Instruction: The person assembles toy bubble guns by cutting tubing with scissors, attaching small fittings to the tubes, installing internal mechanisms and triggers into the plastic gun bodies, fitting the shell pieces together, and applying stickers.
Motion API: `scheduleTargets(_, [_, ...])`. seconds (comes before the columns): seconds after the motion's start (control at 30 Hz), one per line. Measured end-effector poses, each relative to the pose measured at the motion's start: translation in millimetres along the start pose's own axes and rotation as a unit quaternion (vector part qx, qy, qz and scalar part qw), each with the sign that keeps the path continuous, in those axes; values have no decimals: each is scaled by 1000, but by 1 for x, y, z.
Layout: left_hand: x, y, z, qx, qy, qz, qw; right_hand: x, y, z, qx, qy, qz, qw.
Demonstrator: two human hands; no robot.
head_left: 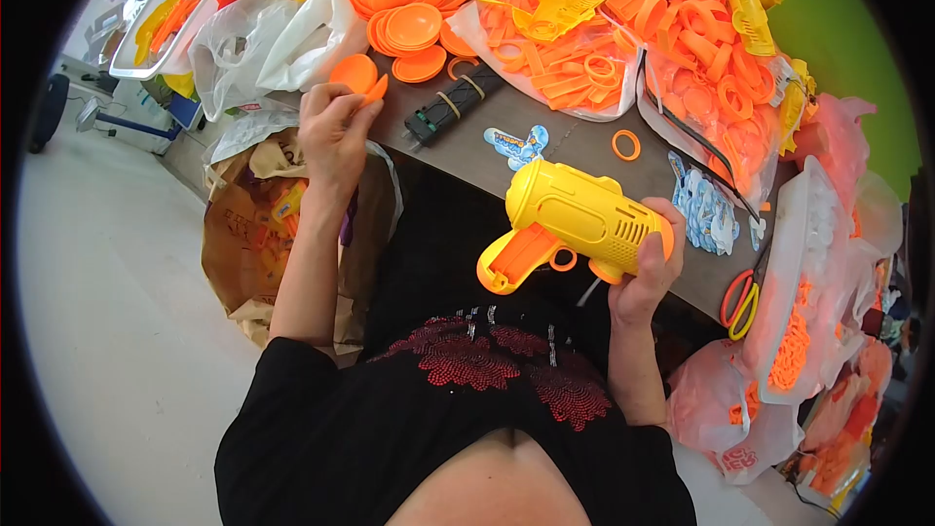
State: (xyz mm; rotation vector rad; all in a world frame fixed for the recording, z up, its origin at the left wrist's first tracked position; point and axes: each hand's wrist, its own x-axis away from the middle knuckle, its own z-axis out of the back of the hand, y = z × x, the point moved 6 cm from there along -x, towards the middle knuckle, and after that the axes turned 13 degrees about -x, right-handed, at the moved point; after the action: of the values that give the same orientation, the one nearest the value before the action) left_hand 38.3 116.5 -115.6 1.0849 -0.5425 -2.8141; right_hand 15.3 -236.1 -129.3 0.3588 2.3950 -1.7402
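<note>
My right hand (646, 273) grips a yellow toy bubble gun (575, 209) by its round end, above my lap at the table edge. An orange panel (521, 255) fills the side of its handle, and an orange ring-shaped trigger (563, 259) sits beside that. At the table's left edge the fingers of my left hand (334, 131) are pinched on a round orange plastic cap (376, 91). Just behind it shows an orange disc (353, 72); whether my fingers touch this disc, I cannot tell. More orange dished caps (413, 27) lie stacked beyond.
A black electric screwdriver (453, 105) bound with rubber bands lies on the grey table (575, 141). Nearby are blue stickers (703, 205), an orange ring (626, 144) and scissors (742, 302). Orange and yellow parts heap behind. A paper bag (229, 244) stands left, a white tray (787, 273) right.
</note>
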Motion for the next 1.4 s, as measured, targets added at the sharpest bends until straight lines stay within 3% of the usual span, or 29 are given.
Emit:
scheduleTargets(0.07, [0, -10, 1, 206, 0, 104, 973, -2, 0, 0, -13, 6, -9, 1000])
scheduleTargets(0.1, [-2, -6, 5, 210, -2, 104, 972, -2, 1, 1, -27, 8, -20, 999])
scheduleTargets(0.17, [0, -9, -5, 491, -43, 255, 832, -4, 3, 1, -40, 22, -29, 999])
scheduleTargets(0.2, [-2, -3, -3, 494, -44, 254, 831, -5, 4, 2, -58, 33, -39, 997])
scheduleTargets(0.3, [4, 44, -22, 704, -221, 255, 625, -6, 6, 3, -77, 35, -41, 996])
scheduleTargets(0.37, [22, 72, -35, 736, -310, 216, 562, -5, 2, 0, -77, 19, -35, 996])
scheduleTargets(0.47, [38, 113, -37, 692, -299, 261, 603, 0, -5, -4, -68, -17, -23, 997])
scheduleTargets(0.57, [49, 129, -30, 636, -244, 146, 718, 9, -11, -14, -50, -45, -21, 998])
scheduleTargets(0.7, [65, 135, -9, 641, -195, 107, 735, 19, -21, -20, -48, -32, -9, 998])
scheduleTargets(0.77, [65, 132, -2, 605, -190, 83, 769, 22, -25, -23, -18, -31, -13, 999])
scheduleTargets(0.83, [66, 131, -2, 599, -245, 102, 756, 27, -25, -24, 6, -48, -10, 999])
scheduleTargets(0.87, [69, 129, -5, 655, -256, 161, 693, 29, -26, -26, 32, -64, -4, 997])
scheduleTargets(0.9, [69, 130, -1, 654, -255, 163, 694, 32, -26, -26, 31, -66, -7, 997])
scheduleTargets(0.97, [78, 136, -6, 690, -316, 295, 581, 38, -36, -35, 103, -116, 84, 984])
scheduleTargets(1.03, [77, 135, -7, 679, -333, 304, 579, 44, -41, -37, 127, -153, 116, 973])
scheduleTargets(1.1, [79, 136, -7, 633, -422, 311, 569, 52, -49, -41, 178, -221, 184, 941])
scheduleTargets(1.17, [92, 139, -3, 639, -505, 356, 459, 60, -57, -43, 127, -279, 235, 922])
scheduleTargets(1.27, [103, 150, 3, 636, -572, 371, 361, 61, -72, -54, 111, -365, 256, 888])
scheduleTargets(1.4, [104, 159, 9, 629, -577, 326, 407, 67, -81, -58, 114, -420, 279, 856])
